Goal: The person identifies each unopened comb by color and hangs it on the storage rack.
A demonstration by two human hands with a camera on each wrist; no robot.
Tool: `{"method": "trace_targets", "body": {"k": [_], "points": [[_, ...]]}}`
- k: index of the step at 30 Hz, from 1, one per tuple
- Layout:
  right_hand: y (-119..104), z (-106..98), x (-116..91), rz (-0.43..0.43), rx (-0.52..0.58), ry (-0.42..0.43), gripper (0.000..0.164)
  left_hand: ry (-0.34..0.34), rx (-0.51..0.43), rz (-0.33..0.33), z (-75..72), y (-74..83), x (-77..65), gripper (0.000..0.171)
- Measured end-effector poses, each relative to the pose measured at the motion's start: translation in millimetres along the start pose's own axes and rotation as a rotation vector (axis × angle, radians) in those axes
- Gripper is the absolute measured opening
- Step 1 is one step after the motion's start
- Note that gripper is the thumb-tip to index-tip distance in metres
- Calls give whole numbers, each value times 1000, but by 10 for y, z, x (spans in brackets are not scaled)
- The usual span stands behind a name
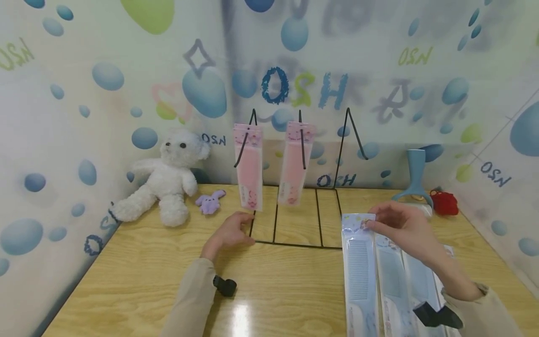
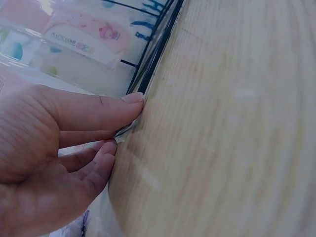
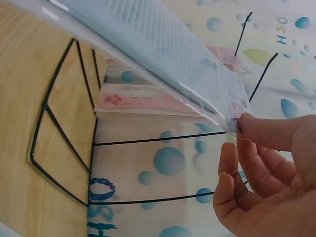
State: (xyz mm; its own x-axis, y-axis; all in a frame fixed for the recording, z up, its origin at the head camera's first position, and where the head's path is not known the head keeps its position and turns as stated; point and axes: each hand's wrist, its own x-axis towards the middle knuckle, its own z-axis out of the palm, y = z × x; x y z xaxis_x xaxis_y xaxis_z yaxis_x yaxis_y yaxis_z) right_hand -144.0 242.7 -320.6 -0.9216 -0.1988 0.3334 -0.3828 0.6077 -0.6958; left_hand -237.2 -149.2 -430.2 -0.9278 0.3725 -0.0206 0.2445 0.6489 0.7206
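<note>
My right hand (image 1: pixel 406 229) pinches the top corner of a blue comb in a clear packet (image 1: pixel 359 271). In the right wrist view the packet (image 3: pixel 148 54) slants down from the thumb and fingertips. At the front left corner of a black wire display rack (image 1: pixel 294 244), my left hand (image 1: pixel 230 230) holds the base wire. The left wrist view shows the thumb of that hand (image 2: pixel 79 118) on the wire and the other fingers partly hidden beneath. Pink packaged combs hang from the left hook (image 1: pixel 250 173) and the middle hook (image 1: pixel 296 164). The right hook (image 1: pixel 357 133) bears nothing.
More packaged blue combs (image 1: pixel 393 281) lie side by side under my right forearm. A white teddy bear (image 1: pixel 164 178) and a small purple toy (image 1: pixel 210 202) sit at the left. Back right are a light blue stand-like object (image 1: pixel 415 173) and a red item (image 1: pixel 444 202).
</note>
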Motion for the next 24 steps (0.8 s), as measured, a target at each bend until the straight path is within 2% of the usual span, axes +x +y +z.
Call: {"method": "trace_targets", "body": {"k": [4, 13, 18, 24], "points": [[-88, -55, -1, -63, 25, 53, 20, 4, -16, -20, 7, -3, 5, 68], [-323, -228, -10, -134, -1, 165, 19, 7, -37, -30, 34, -19, 25, 67], [-386, -271, 10, -171, 31, 198, 14, 7, -36, -36, 32, -20, 25, 67], [-455, -295, 65, -195, 10, 229, 13, 7, -29, -36, 20, -15, 4, 67]]}}
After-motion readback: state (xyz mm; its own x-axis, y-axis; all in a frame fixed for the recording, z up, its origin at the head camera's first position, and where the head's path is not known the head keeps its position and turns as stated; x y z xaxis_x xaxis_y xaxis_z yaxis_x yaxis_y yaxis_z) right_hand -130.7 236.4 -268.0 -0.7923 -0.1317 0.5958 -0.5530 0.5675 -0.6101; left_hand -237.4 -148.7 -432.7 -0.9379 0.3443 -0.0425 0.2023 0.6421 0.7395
